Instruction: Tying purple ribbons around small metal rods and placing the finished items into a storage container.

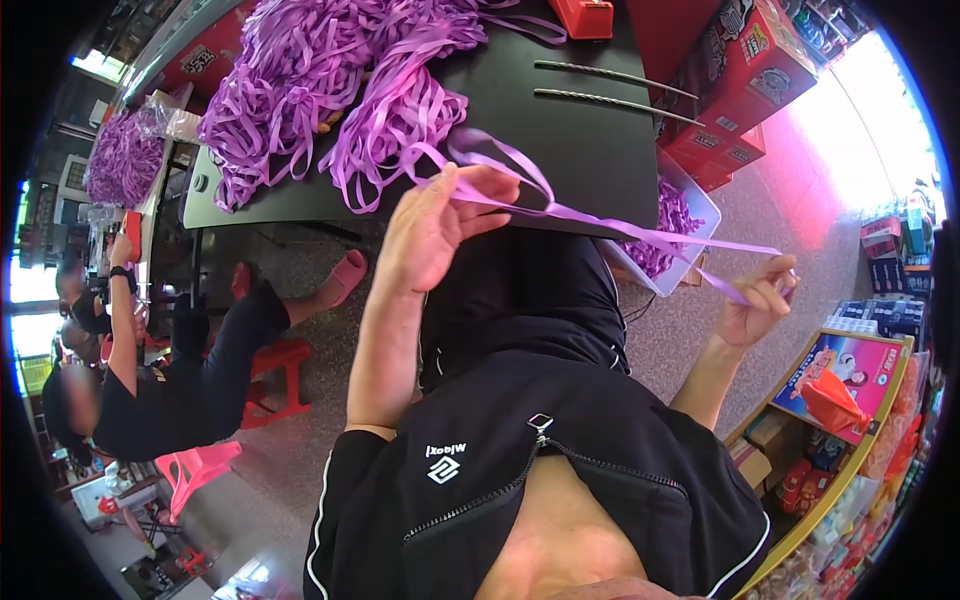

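Observation:
A purple ribbon [615,227] is stretched between my two hands in front of the table edge. My left hand [435,222] is raised by the edge, its fingers curled with the ribbon held at them; a loose loop rises above the fingertips. Out to the right, my right hand [757,302] pinches the other end, where two strands spread apart to its fingers. Just beyond my left hand, a large heap of purple ribbons [330,85] covers the left part of the black table [560,150], with loops hanging over its edge.
Two spiral metal rods [615,72] stick out past the table's right edge, near a red stapler-like tool [585,18]. A pale bin [708,205] of purple ribbons stands below; red cartons [755,70] are stacked beyond. At left, a co-worker [180,400] sits holding a red tool [132,235].

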{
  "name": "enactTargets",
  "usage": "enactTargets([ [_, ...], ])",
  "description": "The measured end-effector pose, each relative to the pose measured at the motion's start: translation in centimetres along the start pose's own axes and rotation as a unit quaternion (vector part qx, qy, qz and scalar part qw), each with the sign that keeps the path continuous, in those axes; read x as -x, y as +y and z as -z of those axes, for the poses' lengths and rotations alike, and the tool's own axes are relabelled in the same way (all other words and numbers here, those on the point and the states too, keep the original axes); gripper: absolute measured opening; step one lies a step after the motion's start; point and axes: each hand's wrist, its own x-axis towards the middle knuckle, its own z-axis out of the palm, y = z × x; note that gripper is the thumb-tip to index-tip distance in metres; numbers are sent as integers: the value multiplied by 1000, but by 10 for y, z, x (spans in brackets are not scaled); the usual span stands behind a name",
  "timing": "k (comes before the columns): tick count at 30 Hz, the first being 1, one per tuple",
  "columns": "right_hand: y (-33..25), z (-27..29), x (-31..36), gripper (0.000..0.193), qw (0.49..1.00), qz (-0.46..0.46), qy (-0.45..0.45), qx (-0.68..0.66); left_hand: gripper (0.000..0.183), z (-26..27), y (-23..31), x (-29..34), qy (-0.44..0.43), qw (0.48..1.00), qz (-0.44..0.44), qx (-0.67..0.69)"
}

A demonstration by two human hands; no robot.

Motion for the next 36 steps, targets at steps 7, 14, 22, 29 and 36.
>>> enactTargets([
  [7,-42,-9,2,19,990,99,-31,-91,39,13,80,-1,43,993,-47,-103],
  [14,-83,-23,19,19,988,136,41,56,38,43,210,-96,14,980,-126,-154],
  [22,-53,-21,1,17,336,-43,262,904,41,-21,170,-65,245,288,-103,-920],
  [29,-38,-51,-7,13,605,-30,283,743,22,-125,-57,-24,-343,841,147,-391],
  [36,-2,-60,33,13,572,-322,18,754,48,-128,-193,-59,-180,835,439,279],
])
